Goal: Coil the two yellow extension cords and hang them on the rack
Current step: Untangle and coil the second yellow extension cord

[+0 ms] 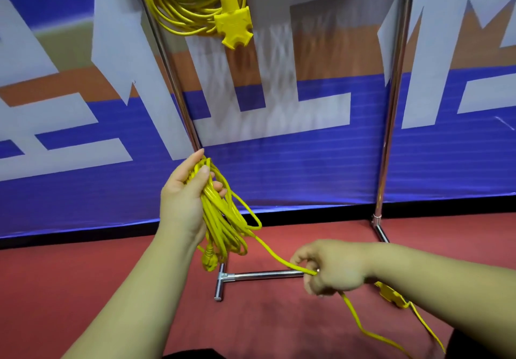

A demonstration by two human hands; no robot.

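One yellow extension cord [181,9] hangs coiled at the top of the metal rack [391,107], its three-way socket [234,25] dangling below the loops. My left hand [184,194] grips the gathered loops of the second yellow cord [223,219] in front of the rack's left post; a plug [209,259] hangs at the bottom of that bundle. My right hand [326,266] is lower and to the right, fingers curled round the free run of the same cord. From there the cord trails down to the floor. Its yellow socket end [391,294] shows behind my right forearm.
The rack's chrome base bar and foot [245,276] lie on the red floor [83,275] just beneath my hands. A blue, white and orange banner [307,163] hangs directly behind the rack. The right post's foot [379,230] stands at the far right.
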